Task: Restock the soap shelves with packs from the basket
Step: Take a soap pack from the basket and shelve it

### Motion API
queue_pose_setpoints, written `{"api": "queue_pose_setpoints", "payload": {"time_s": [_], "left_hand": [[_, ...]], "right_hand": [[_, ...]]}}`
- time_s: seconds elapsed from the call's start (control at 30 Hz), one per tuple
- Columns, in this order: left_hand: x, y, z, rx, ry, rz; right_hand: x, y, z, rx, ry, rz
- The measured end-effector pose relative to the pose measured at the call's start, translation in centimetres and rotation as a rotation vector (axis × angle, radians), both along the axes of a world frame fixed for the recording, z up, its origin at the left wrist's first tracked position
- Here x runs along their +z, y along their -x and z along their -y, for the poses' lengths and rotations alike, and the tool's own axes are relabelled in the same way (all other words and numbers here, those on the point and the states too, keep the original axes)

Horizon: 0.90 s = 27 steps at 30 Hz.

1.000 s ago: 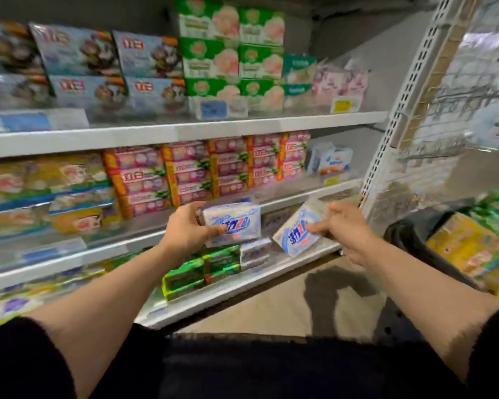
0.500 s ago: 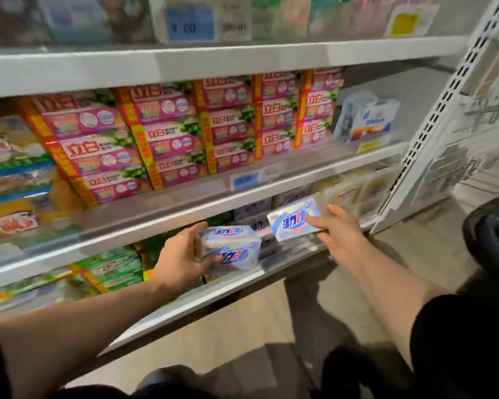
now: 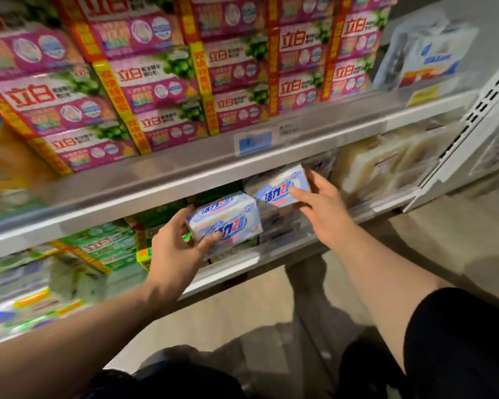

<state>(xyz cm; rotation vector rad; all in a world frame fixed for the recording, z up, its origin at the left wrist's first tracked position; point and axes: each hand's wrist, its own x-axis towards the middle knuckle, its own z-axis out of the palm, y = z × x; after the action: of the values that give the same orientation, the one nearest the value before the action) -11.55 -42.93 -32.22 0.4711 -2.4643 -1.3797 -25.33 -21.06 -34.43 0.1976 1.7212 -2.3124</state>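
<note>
My left hand [image 3: 177, 249] grips a white-and-blue soap pack [image 3: 228, 218] just in front of the bottom shelf [image 3: 242, 266], thumb on its front face. To its right, my right hand [image 3: 317, 204] holds a second white-and-blue soap pack [image 3: 277, 185] under the lip of the middle shelf [image 3: 202, 177], on top of similar packs stacked there. The basket is out of sight.
Pink soap boxes [image 3: 162, 82] fill the middle shelf, with a clear-wrapped white pack [image 3: 427, 53] at its right end. Green soap boxes [image 3: 98, 246] sit at the lower left and pale wrapped bars [image 3: 386, 162] at the lower right. A white perforated upright [image 3: 478, 116] ends the unit.
The view has dropped and closed in on the shelves. Both hands have carried their packs forward and down to the bottom shelf; the right pack now sits in under the middle shelf.
</note>
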Motion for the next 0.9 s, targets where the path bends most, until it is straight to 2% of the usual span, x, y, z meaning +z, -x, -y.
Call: {"api": "queue_pose_setpoints", "payload": {"time_s": [0.1, 0.27, 0.43, 0.57, 0.67, 0.83, 0.9], "left_hand": [[-0.3, -0.1, 0.1, -0.006, -0.013, 0.018], [-0.3, 0.1, -0.8, -0.033, -0.057, 0.015], [0.0, -0.2, -2.1, -0.057, -0.1, 0.021], [0.4, -0.8, -2.4, -0.032, -0.126, 0.013], [0.9, -1.3, -2.7, -0.026, -0.109, 0.013], [1.9, -2.2, -2.8, -0.041, -0.067, 0.014], [2.1, -2.4, -3.0, -0.051, -0.063, 0.019]], "right_hand": [[-1.1, 0.3, -0.3, -0.073, -0.122, -0.005], [-1.4, -0.4, -0.3, -0.048, -0.314, -0.145], [-0.1, -0.7, -1.6, 0.224, -0.484, -0.065], [1.6, -1.9, -2.7, 0.357, -0.45, 0.037], [2.6, -2.0, -2.2, 0.41, -0.521, 0.032], [2.6, -1.9, -1.5, 0.397, -0.589, 0.067], [1.9, -2.3, -1.5, 0.3, -0.585, 0.024]]}}
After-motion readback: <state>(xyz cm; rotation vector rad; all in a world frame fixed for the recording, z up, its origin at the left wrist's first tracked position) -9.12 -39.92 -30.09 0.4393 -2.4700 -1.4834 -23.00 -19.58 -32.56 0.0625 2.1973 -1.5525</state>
